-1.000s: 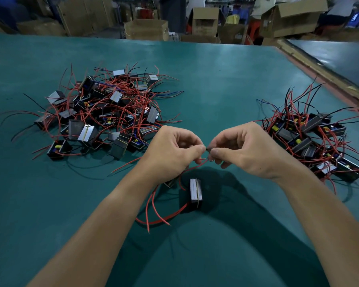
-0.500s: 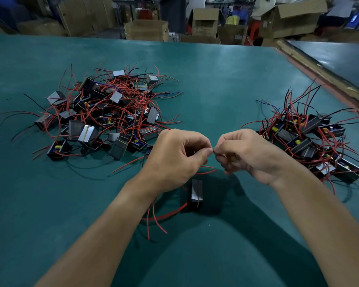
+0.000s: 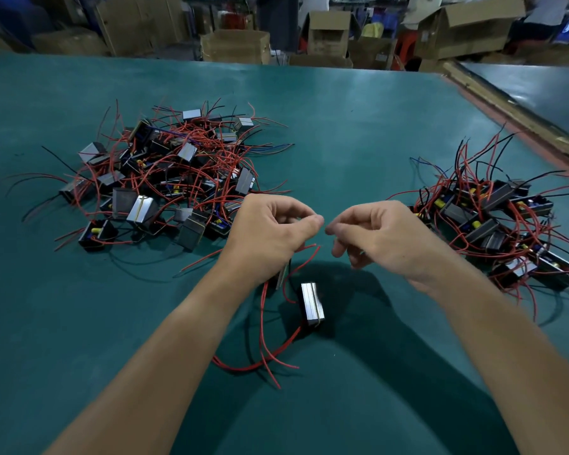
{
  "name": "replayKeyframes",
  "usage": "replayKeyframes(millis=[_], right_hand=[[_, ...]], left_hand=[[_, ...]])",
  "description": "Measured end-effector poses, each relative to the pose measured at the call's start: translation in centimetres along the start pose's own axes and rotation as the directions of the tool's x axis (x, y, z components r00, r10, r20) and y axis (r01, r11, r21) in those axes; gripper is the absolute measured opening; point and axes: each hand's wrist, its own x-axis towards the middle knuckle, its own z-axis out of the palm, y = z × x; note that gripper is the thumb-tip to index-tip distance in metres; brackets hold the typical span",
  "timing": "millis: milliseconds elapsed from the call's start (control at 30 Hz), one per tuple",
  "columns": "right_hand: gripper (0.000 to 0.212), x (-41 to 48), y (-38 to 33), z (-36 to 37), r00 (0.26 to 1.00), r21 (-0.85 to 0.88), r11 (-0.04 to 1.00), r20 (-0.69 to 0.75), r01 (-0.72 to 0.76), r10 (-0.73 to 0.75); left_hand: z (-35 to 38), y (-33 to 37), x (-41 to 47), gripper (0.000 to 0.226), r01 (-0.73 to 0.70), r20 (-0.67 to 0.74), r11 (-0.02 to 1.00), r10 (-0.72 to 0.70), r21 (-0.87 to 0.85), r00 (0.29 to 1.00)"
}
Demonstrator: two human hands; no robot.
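Apparently, left hand (image 3: 270,234) pinches wire (image 3: 304,250); module (image 3: 312,305) lies just below.

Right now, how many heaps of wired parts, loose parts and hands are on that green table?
Heaps: 2 (left heap, right heap)
Loose parts: 2 (lone part, half-hidden part under the left wrist)
Hands: 2 (left hand, right hand)
Total: 6

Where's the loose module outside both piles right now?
Head view, centre: the loose module lies on the green table just below the gap between the left hand, gripping red wires, and right hand.
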Motion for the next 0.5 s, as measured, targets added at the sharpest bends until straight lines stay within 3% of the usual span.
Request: replayKeyframes(millis=[100,300,433,500], right_hand=[[0.015,-0.1,0.2,0.8,0.997,-0.155,0.986,0.054,0.061,-0.053],[0.008,-0.8,-0.2,1.4,0.967,-0.216,0.954,0.191,0.207,-0.167],[0.03,-1.3,-0.4,1.8,0.946,-0.329,0.915,0.295,0.232,-0.134],[0.026,-1.4,-0.2,2.3,0.945,-0.428,0.867,0.301,0.253,-0.127]], left_hand=[[0.0,0.1,0.2,0.018,0.057,-0.032,0.998,-0.057,0.005,0.998],[0.0,0.1,0.7,0.025,0.177,-0.104,0.98,-0.186,-0.085,0.977],[0.0,0.2,0.8,0.021,0.183,-0.131,0.978,-0.195,-0.099,0.972],[-0.1,0.1,0.8,0.021,0.182,-0.145,0.977,-0.197,-0.108,0.97]])
